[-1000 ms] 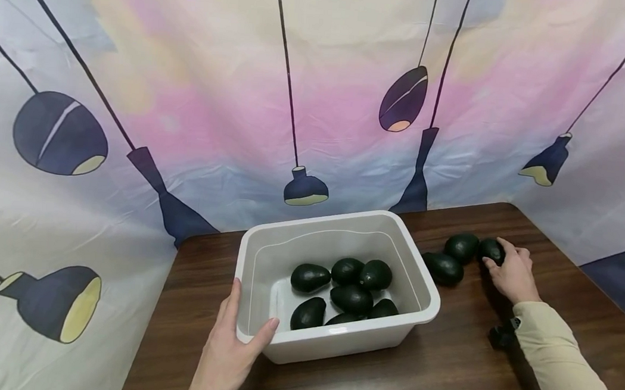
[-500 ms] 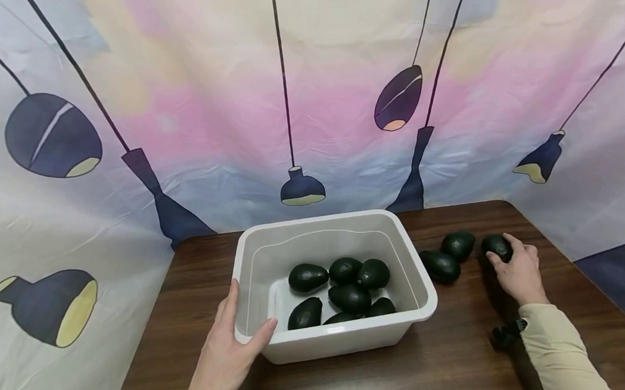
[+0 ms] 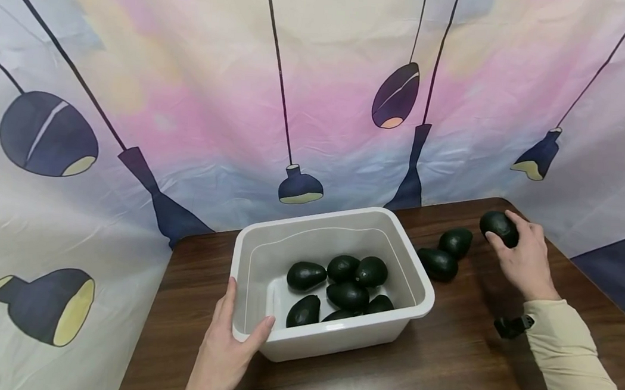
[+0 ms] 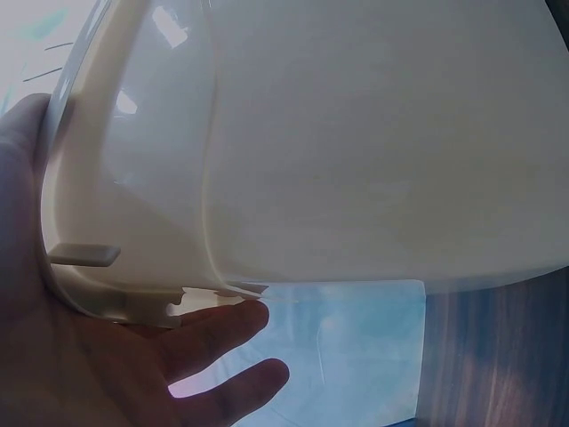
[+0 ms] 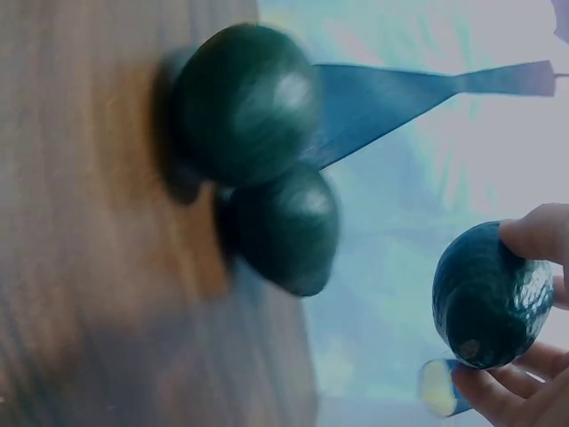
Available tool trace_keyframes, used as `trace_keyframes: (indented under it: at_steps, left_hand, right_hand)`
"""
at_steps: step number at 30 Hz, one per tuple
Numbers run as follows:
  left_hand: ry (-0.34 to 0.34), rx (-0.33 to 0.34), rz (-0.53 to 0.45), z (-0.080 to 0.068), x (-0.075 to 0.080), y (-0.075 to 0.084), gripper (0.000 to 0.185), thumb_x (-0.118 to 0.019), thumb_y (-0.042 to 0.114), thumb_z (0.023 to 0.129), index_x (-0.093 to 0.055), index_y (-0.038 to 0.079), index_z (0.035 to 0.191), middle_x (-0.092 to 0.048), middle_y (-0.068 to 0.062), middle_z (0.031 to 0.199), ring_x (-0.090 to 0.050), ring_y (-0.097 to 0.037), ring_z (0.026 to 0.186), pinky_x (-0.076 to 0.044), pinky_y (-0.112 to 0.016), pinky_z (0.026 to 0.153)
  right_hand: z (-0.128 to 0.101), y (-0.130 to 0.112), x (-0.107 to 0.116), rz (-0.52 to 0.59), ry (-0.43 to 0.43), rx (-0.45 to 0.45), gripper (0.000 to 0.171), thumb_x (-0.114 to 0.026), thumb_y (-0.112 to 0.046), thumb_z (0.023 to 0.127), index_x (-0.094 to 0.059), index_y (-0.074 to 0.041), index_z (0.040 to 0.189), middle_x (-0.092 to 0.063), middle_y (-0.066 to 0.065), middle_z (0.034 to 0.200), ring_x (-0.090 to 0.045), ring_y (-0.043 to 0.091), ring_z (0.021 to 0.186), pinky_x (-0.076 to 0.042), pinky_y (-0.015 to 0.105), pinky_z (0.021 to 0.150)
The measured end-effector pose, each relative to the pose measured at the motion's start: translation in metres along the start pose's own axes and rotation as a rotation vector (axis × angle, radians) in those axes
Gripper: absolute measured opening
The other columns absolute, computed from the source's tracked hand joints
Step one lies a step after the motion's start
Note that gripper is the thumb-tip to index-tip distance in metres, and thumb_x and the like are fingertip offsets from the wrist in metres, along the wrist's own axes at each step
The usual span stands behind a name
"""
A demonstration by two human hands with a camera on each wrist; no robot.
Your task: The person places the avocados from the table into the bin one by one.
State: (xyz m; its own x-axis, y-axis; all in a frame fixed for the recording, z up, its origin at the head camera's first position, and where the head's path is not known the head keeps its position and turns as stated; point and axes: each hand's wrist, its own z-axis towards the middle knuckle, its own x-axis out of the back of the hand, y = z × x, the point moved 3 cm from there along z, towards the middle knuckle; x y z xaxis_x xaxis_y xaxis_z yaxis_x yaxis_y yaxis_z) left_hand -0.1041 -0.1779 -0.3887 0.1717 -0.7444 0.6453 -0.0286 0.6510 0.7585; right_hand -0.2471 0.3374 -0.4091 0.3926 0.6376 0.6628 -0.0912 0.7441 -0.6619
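A white plastic bin [image 3: 420, 285] stands on the dark wooden table [image 3: 441, 370] and holds several dark green avocados [image 3: 347, 294]. My left hand [image 3: 228, 348] grips the bin's near left corner [image 4: 133, 267], thumb over the rim. My right hand [image 3: 523, 261] holds one avocado [image 3: 498, 227] [image 5: 489, 298] lifted above the table at the right. Two more avocados [image 3: 445, 254] [image 5: 267, 178] lie on the table just right of the bin.
A printed cloth with lamp shapes [image 3: 302, 188] hangs close behind the table and around its left and right sides. The table's left edge [image 3: 146, 322] is near my left hand. A small black object [image 3: 511, 326] sits by my right sleeve.
My right hand has closed round the rightmost avocado and lifted it off the table, up and to the right. The left hand stays on the bin.
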Motion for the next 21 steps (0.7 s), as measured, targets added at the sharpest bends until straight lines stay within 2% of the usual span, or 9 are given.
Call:
trace_keyframes:
  at_steps: [7, 9, 15, 18, 21]
  left_hand:
    - [0.004, -0.008, 0.003, 0.0, 0.0, 0.0, 0.1, -0.067, 0.059, 0.084, -0.01, 0.022, 0.158, -0.031, -0.008, 0.153, -0.039, -0.032, 0.132, -0.033, -0.056, 0.105]
    - [0.004, -0.005, 0.004, -0.001, 0.0, 0.0, 0.1, -0.067, 0.059, 0.084, -0.01, 0.023, 0.158, -0.031, -0.007, 0.153, -0.039, -0.031, 0.132, -0.033, -0.057, 0.105]
    - [0.001, -0.005, 0.016, 0.0, 0.0, 0.001, 0.099, -0.065, 0.06, 0.085, -0.009, 0.023, 0.158, -0.03, -0.008, 0.153, -0.04, -0.033, 0.131, -0.034, -0.058, 0.103]
    - [-0.001, -0.006, 0.019, 0.0, 0.0, 0.001, 0.099, -0.065, 0.059, 0.085, -0.009, 0.022, 0.158, -0.03, -0.009, 0.153, -0.04, -0.033, 0.131, -0.034, -0.058, 0.103]
    - [0.003, -0.009, 0.016, 0.0, 0.0, 0.001, 0.099, -0.067, 0.057, 0.086, -0.01, 0.021, 0.158, -0.03, -0.009, 0.153, -0.04, -0.033, 0.131, -0.034, -0.058, 0.103]
  right_hand:
    - [-0.001, -0.029, 0.011, 0.031, 0.069, 0.124, 0.064, -0.058, -0.029, 0.098, -0.031, -0.006, 0.152, -0.032, 0.035, 0.133, -0.037, 0.052, 0.109, -0.033, 0.065, 0.079]
    - [-0.002, -0.038, 0.013, 0.036, 0.092, 0.161, 0.063, -0.06, -0.026, 0.097, -0.035, -0.007, 0.151, -0.035, 0.032, 0.131, -0.039, 0.047, 0.105, -0.035, 0.058, 0.076]
    - [-0.007, -0.067, 0.018, 0.057, 0.122, 0.299, 0.061, -0.068, -0.017, 0.092, -0.043, -0.014, 0.148, -0.04, 0.025, 0.131, -0.045, 0.034, 0.098, -0.033, 0.025, 0.075]
    - [-0.011, -0.082, 0.021, 0.071, 0.128, 0.386, 0.065, -0.072, -0.01, 0.089, -0.044, -0.016, 0.147, -0.042, 0.022, 0.133, -0.045, 0.027, 0.1, -0.033, 0.018, 0.076]
    - [-0.015, -0.096, 0.024, 0.079, 0.139, 0.464, 0.07, -0.076, -0.004, 0.084, -0.046, -0.017, 0.146, -0.044, 0.019, 0.135, -0.044, 0.023, 0.103, -0.034, 0.017, 0.078]
